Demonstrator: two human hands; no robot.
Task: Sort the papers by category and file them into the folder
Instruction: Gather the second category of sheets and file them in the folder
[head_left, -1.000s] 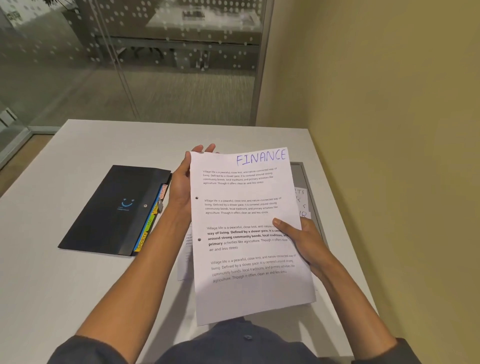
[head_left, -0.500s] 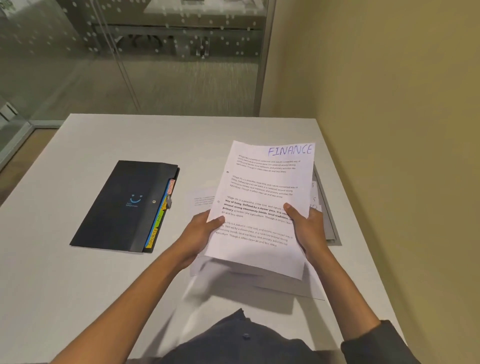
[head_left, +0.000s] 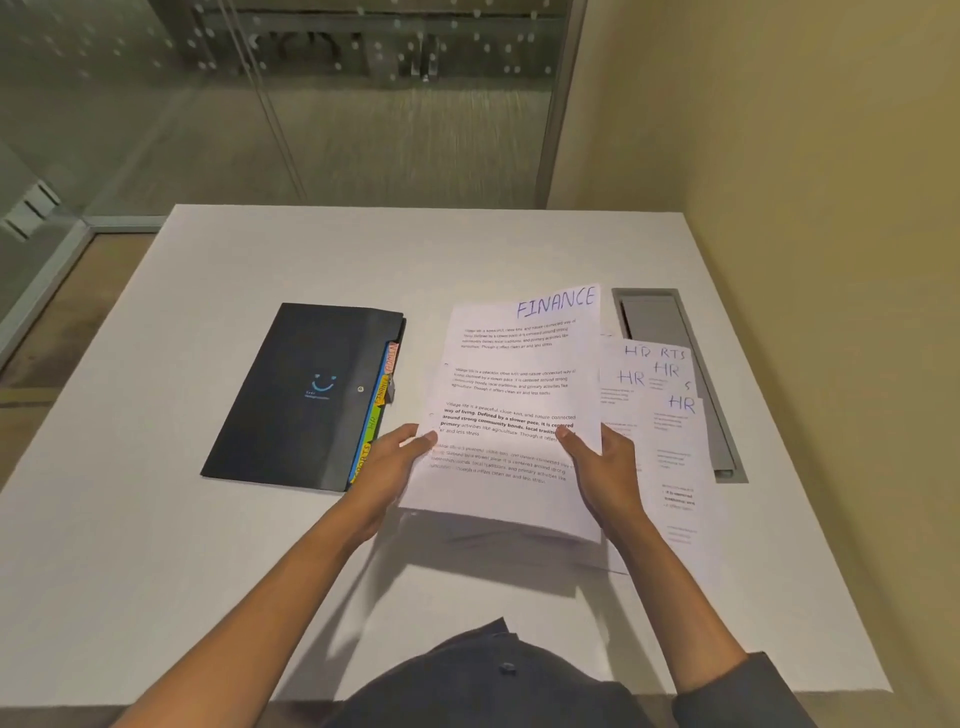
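A white sheet headed FINANCE is held low over the table, on top of other sheets. My left hand grips its left edge and my right hand grips its right edge, thumbs on top. To the left lies a closed black folder with a smiley logo and coloured index tabs along its right side. Several sheets marked HR are spread on the table to the right, partly under the held paper.
A grey cable tray slot is sunk into the white table at the right, near the yellow wall. A glass partition stands beyond the table's far edge.
The FINANCE sheet has come down from upright in front of me to low over the table. My left hand has shifted from behind its top to its lower left edge. HR sheets now show.
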